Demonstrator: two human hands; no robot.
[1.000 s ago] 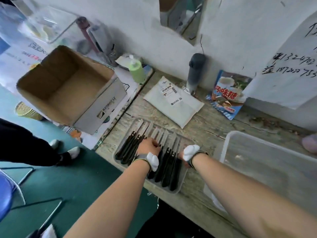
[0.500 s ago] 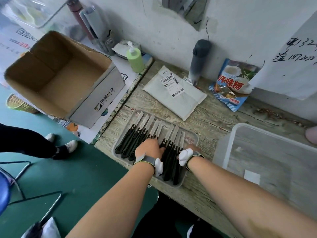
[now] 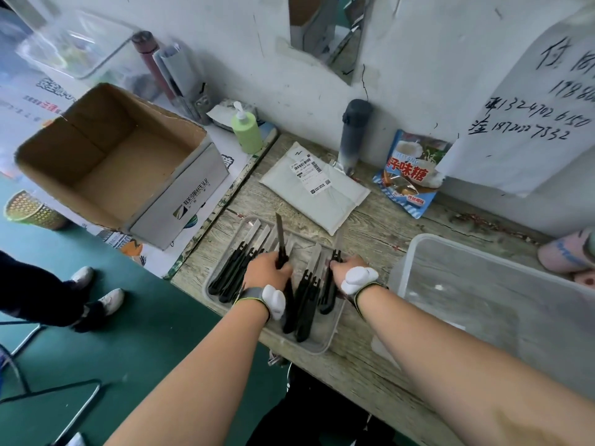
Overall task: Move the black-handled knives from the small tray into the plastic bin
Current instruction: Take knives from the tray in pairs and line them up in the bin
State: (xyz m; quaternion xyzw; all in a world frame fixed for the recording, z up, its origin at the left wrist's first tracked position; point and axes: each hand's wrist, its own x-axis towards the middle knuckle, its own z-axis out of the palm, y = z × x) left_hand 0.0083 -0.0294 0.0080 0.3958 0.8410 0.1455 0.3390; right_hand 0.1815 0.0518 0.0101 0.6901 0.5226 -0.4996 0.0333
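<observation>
A small grey tray [image 3: 317, 347] lies at the front edge of the wooden table and holds several black-handled knives [image 3: 306, 304] side by side, blades pointing away. My left hand [image 3: 267, 272] is closed around the handle of one knife [image 3: 280, 235], whose blade is raised above the others. My right hand [image 3: 347, 267] grips the black handle of another knife [image 3: 336, 256] at the tray's right side; its blade is hard to make out. A clear plastic bin [image 3: 415, 252] stands to the right of the tray, apparently holding no knives.
An open cardboard box [image 3: 180, 201] sits to the left. Behind the tray lie a white parcel [image 3: 315, 188], a dark bottle [image 3: 354, 133], a green pump bottle [image 3: 246, 130] and a snack bag [image 3: 409, 175]. A person's feet [image 3: 96, 291] stand on the green floor at left.
Both hands have closed on knife handles. The left hand has lifted its knife so the blade stands clear of the row. The right hand has shifted to the tray's right side.
</observation>
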